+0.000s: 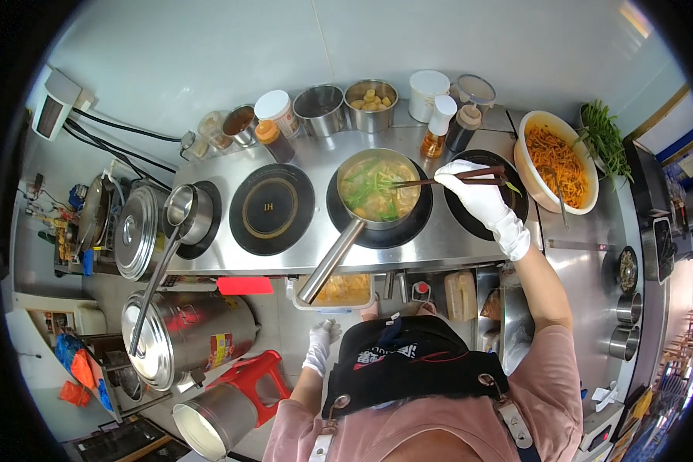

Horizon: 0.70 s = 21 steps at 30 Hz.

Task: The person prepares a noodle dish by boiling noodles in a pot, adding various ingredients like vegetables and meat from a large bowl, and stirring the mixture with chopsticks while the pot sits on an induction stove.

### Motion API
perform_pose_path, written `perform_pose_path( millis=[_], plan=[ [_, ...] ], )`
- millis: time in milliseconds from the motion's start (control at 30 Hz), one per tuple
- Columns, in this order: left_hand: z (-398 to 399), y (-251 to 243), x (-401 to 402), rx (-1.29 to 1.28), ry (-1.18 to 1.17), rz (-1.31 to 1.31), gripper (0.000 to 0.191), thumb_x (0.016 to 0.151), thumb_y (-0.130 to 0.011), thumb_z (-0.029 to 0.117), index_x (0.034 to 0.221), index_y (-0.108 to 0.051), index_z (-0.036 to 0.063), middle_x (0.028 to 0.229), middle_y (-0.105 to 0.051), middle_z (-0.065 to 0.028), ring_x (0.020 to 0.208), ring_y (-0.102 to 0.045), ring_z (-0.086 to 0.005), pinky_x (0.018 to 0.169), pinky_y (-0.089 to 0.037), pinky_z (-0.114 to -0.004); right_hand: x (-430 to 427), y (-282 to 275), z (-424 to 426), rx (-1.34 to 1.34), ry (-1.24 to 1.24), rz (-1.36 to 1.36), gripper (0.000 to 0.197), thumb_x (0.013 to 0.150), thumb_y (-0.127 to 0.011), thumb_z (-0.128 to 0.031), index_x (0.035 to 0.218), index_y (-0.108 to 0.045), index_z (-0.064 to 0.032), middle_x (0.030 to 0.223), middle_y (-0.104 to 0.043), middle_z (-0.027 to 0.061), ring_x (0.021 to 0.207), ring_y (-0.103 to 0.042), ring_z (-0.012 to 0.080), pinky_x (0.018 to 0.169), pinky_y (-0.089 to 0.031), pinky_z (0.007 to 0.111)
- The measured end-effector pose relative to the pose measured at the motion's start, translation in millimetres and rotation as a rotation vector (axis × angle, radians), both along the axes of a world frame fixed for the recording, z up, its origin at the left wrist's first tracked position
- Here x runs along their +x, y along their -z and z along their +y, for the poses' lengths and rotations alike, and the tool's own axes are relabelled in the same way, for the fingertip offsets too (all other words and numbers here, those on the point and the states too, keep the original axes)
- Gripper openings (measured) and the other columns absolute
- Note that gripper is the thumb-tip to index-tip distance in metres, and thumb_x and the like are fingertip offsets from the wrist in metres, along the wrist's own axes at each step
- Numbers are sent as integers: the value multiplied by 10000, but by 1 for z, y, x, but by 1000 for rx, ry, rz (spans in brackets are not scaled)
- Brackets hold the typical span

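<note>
My right hand (473, 193), in a white glove, grips dark chopsticks (423, 182) over the cooktop. Their tips reach into a steel saucepan (375, 224) of broth with green leafy vegetables (365, 186) and other pieces. A green scrap clings near the chopsticks' other end, by my fingers. The saucepan sits on a black round induction plate (336, 222), its long handle (332, 263) pointing down and left past the counter's front edge. My left hand (323, 336), also gloved, hangs low beside the black apron (410, 358), fingers curled, with nothing visible in it.
Seasoning bottles (275, 141), steel pots (319, 112) and tubs line the wall. A cream bowl (524, 167) of shredded orange food stands right, beside leafy greens (606, 138). Left are a ladle (156, 289) and lidded steel drum (208, 329). A food container (305, 300) sits below the counter edge.
</note>
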<state>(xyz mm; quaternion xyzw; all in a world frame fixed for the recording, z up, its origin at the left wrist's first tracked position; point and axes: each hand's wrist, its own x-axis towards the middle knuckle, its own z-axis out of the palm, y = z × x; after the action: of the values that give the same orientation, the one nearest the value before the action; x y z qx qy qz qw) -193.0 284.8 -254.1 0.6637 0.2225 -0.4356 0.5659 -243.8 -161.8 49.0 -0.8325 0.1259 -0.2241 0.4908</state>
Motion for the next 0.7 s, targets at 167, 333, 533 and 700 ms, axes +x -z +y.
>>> perform_pose_path(
  millis=[167,333,533,700],
  plan=[
    [2,-2,-4,6,-9,-18,258,946,-502,241,1037,-603,21,890,-670,-107,731,-662,-217,656,-536,-319,-11,-9,-2,-106,-15,-92,103,861,-620,-89,910,-634,1,892,-649,62,846,-621,152,750,-489,268],
    [3,1,-3,51,19,-15,272,945,-500,248,1062,-597,22,904,-673,-106,735,-664,-217,649,-532,-314,3,-2,5,125,-10,-97,125,857,-629,-101,928,-638,3,917,-659,61,865,-624,157,785,-487,263],
    [3,3,-9,61,22,-15,276,945,-498,246,1071,-597,21,897,-677,-104,708,-660,-206,632,-527,-309,-18,-3,11,101,-82,80,100,828,-645,-65,900,-656,5,873,-662,71,828,-641,158,731,-496,258],
    [3,7,-14,69,45,-5,277,942,-504,245,1071,-599,19,892,-677,-105,704,-660,-199,623,-522,-301,-23,-16,-13,162,5,7,111,848,-643,-109,877,-653,-2,834,-661,53,791,-630,124,706,-500,260]
  ],
)
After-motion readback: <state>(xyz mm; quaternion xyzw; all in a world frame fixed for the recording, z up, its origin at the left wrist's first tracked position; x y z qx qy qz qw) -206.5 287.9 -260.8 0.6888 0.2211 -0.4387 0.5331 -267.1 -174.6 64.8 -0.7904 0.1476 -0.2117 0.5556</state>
